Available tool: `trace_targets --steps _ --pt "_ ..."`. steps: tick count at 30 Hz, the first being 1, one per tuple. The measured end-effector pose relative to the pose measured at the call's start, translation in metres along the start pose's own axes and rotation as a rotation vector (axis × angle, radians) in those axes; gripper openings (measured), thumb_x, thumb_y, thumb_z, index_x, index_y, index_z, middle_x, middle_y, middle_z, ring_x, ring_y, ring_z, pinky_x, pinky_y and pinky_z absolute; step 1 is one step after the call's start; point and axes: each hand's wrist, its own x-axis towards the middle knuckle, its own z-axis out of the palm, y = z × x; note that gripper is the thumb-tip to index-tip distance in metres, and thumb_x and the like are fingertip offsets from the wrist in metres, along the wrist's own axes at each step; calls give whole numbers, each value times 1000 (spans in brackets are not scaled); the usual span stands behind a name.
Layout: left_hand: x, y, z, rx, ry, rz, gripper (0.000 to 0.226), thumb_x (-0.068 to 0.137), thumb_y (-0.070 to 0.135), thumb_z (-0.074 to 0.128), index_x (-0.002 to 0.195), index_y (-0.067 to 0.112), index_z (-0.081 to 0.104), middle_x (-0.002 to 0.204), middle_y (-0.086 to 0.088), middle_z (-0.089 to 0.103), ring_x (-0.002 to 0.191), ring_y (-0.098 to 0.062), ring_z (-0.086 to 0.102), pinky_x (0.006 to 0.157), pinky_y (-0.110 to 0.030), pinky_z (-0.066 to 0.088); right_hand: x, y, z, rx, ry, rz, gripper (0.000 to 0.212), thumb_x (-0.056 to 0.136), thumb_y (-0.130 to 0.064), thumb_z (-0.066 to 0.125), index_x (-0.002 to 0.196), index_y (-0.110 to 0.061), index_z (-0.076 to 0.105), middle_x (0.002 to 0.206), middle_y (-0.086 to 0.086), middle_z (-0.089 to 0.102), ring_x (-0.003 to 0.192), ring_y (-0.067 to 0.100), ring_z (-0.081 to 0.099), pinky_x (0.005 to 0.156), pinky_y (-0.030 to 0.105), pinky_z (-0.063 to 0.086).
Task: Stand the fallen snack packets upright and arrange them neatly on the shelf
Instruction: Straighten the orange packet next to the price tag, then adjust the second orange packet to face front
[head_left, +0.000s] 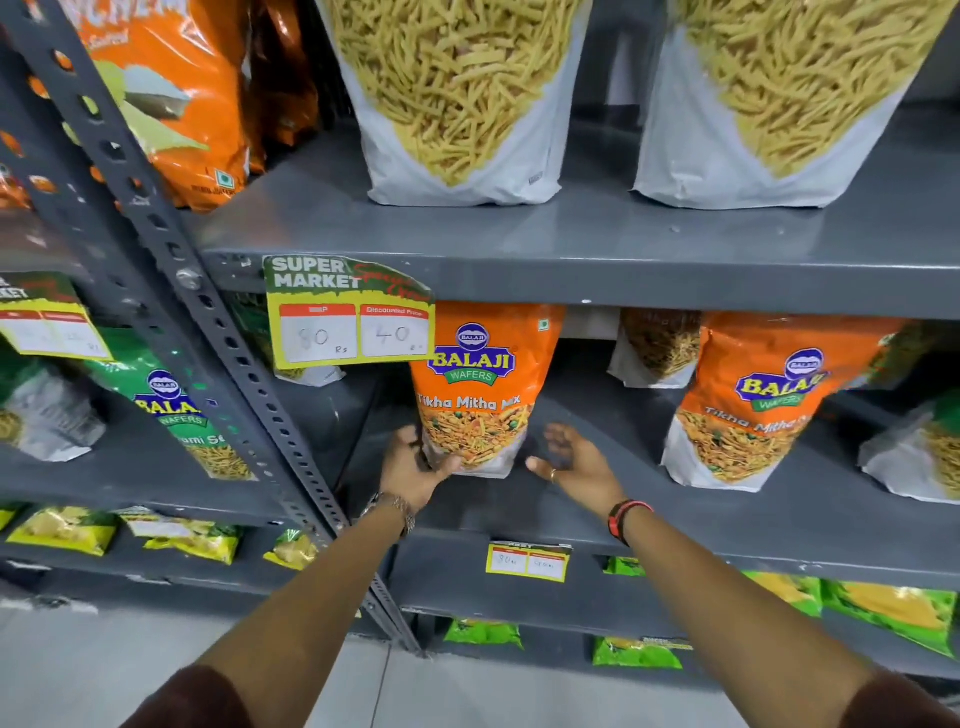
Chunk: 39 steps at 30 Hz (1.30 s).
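An orange Balaji Tikha Mitha Mix packet (480, 384) stands upright on the middle grey shelf (571, 514). My left hand (413, 465) grips its lower left corner, thumb on the front. To the right of the packet's base, my right hand (569, 457) hovers with fingers spread, holding nothing and just apart from the packet. A second orange packet (753, 405) of the same kind stands further right, leaning slightly. Behind them, see-through packets of snack mix (657, 348) stand at the back of the shelf.
A slotted steel upright (208, 312) runs diagonally on the left. A yellow price tag (353, 317) hangs from the upper shelf edge (623, 280). Big packets of yellow sev (457, 104) stand above. A green Balaji packet (176, 415) is left; green and yellow packets lie below.
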Motion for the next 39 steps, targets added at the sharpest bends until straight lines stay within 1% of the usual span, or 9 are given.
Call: trace_targets --steps 5,10,13,16,19,23,29,31,39 --pt "-42 -22 36 -102 146 -58 62 72 -8 70 125 -10 38 111 -12 50 104 -22 49 86 -32 42 -38 49 -61 -71 -52 -52 43 75 -14 74 114 -15 57 106 4 64 95 21 57 88 20 47" --pt "-70 -19 100 -103 107 24 34 77 -2 68 103 11 50 105 -10 59 100 -26 56 88 -38 48 -62 91 -138 -124 -18 -49 27 74 -15 75 96 -22 60 96 3 67 79 12 55 80 17 47" --pt "-76 -1 145 -109 55 47 29 80 0 66 106 7 56 94 -9 61 87 -24 61 73 -11 51 -69 111 -183 -114 50 -8 20 76 -15 73 94 -14 65 81 0 63 73 13 53 70 10 44" --pt "-82 28 195 -134 -40 61 39 79 -1 66 115 0 52 93 -6 59 86 -20 57 64 -1 48 -71 125 -219 -62 176 49 20 77 -13 71 92 -9 59 67 -4 55 76 18 54 74 26 41" --pt "-80 55 231 -92 -176 41 66 75 9 72 133 7 40 120 0 48 114 -16 46 87 -12 44 -65 118 -242 52 265 94 49 74 -7 73 109 -11 40 90 3 49 85 20 48 72 21 43" --pt "-67 83 256 21 -274 41 97 61 29 83 140 15 29 135 4 43 126 -13 39 107 -33 36 -45 104 -260 163 116 63 91 73 -1 73 141 -12 13 124 1 30 110 20 38 88 34 42" --pt "-53 84 264 89 -269 104 65 65 32 80 121 14 52 125 -7 63 114 -26 60 92 -36 52 -31 98 -252 121 123 105 73 70 -4 76 131 -8 35 124 6 48 126 31 45 104 48 43" --pt "-52 81 262 81 -269 119 63 67 30 79 122 12 52 125 -9 63 113 -28 60 89 -33 50 -33 102 -248 115 141 102 73 69 -9 78 130 -12 37 122 0 48 125 30 47 105 51 42" --pt "-51 72 239 95 -246 121 62 68 28 78 121 10 51 125 -11 63 113 -27 61 87 -29 49 -39 96 -221 109 172 84 72 70 -15 78 130 -14 37 134 11 51 122 30 50 103 50 44"
